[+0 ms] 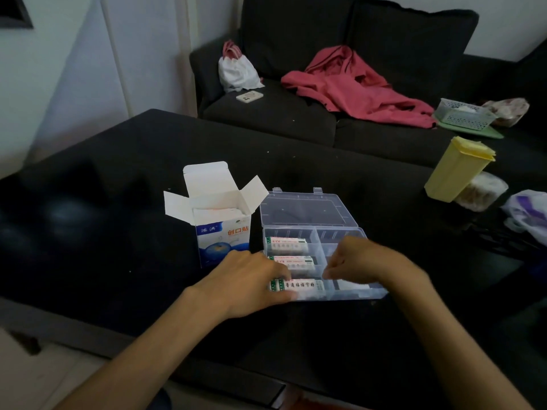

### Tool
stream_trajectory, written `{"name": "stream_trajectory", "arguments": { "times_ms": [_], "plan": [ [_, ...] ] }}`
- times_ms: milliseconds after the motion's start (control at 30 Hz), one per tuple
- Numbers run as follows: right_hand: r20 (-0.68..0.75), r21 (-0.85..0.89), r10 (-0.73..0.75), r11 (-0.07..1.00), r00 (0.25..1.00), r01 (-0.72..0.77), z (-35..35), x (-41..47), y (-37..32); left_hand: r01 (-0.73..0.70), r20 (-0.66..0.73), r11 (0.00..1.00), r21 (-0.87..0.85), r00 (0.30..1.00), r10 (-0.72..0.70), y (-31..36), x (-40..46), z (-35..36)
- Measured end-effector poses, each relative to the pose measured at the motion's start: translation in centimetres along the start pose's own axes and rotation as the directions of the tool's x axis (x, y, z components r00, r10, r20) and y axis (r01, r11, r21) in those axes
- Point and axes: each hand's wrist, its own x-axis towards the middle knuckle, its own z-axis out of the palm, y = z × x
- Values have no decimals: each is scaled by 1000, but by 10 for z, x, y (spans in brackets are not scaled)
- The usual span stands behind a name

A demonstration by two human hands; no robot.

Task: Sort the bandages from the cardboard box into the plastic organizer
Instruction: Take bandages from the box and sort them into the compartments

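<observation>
A clear plastic organizer (376,294) lies on the black table with its lid (307,211) folded back. Three stacks of wrapped bandages fill its left column: far (285,244), middle (297,261) and near (303,286). My left hand (245,282) holds the near stack's left end between fingers and thumb. My right hand (364,261) is blurred, its fingers curled down at that stack's right end; whether they grip it is unclear. The open cardboard box (222,235) stands just left of the organizer, with white bandages (219,213) showing inside.
A yellow lidded container (455,170) and plastic bags (527,214) sit at the table's right. Behind the table a dark sofa (266,113) carries a pink jacket (355,87), a white bag (238,69), a phone (249,96) and a mesh basket (464,113).
</observation>
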Motion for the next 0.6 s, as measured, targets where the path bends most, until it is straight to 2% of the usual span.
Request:
{"name": "stream_trajectory", "arguments": {
  "times_ms": [133,233,333,500,600],
  "plan": [
    [-215,-234,5,971,977,-57,22,0,-16,83,-67,996,-45,994,-86,1,5,6],
    [-251,-309,-8,948,968,-72,27,-1,-24,181,-118,979,-97,974,-192,5,9,13],
    [-212,-271,30,958,977,-88,27,5,-25,200,-136,965,-169,965,-224,6,12,12],
    [-101,-71,102,991,990,-109,18,12,-18,188,-121,965,-184,970,-213,7,11,8],
    [-111,-48,109,992,988,-115,13,11,-14,208,-100,952,-226,967,-235,7,11,6]
  ]
}}
